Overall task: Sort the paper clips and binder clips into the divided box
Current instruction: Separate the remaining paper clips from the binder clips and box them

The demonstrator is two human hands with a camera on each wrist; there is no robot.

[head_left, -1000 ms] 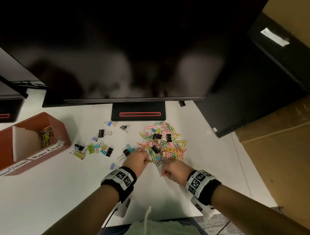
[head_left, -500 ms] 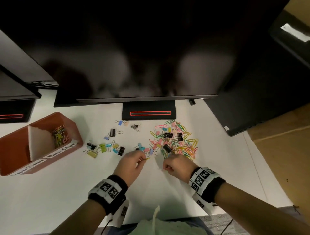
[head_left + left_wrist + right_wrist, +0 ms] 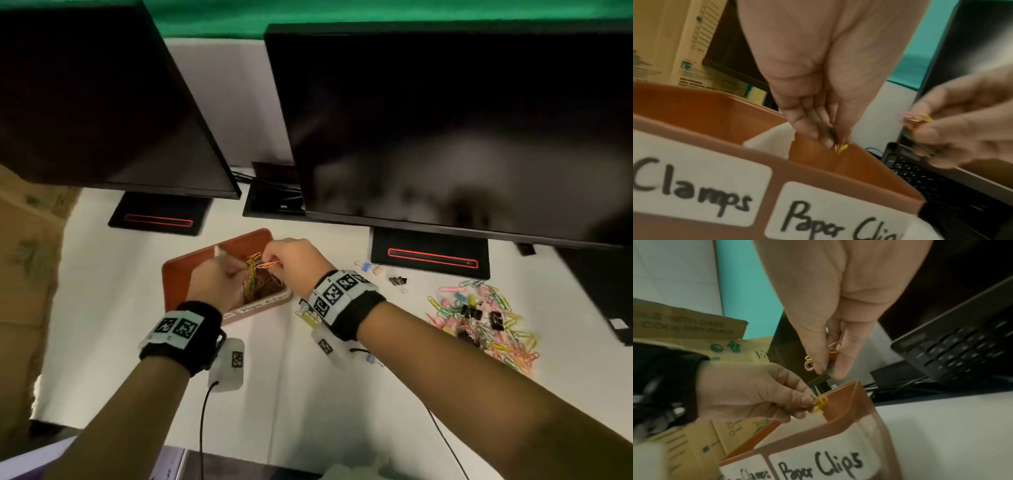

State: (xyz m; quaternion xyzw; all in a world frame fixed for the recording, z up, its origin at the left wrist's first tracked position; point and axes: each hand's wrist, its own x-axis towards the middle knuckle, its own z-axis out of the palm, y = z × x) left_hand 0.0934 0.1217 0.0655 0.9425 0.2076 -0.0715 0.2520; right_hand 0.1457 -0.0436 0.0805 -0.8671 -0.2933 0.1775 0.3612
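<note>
The brown divided box point(image 3: 178, 270) stands on the white desk, labelled "Clamps" point(image 3: 694, 183) and "Paper Clips" point(image 3: 824, 467). Both hands hover over its paper clip compartment, where a tangle of coloured clips point(image 3: 260, 286) lies. My left hand point(image 3: 219, 277) pinches yellow paper clips point(image 3: 821, 401) just above the rim. My right hand point(image 3: 291, 260) pinches a small bunch of paper clips point(image 3: 269, 264), pink and yellow ones showing point(image 3: 809, 364). A pile of mixed paper clips and black binder clips point(image 3: 479, 322) lies on the desk at the right.
Two dark monitors point(image 3: 445, 120) on stands overhang the back of the desk. A few binder clips point(image 3: 399, 281) lie between the box and the pile. Cardboard boxes point(image 3: 24, 257) stand at the left. A black keyboard point(image 3: 962, 347) leans behind the box.
Both hands left the clip pile and moved left to the box, each carrying paper clips. The head view has swung left with them.
</note>
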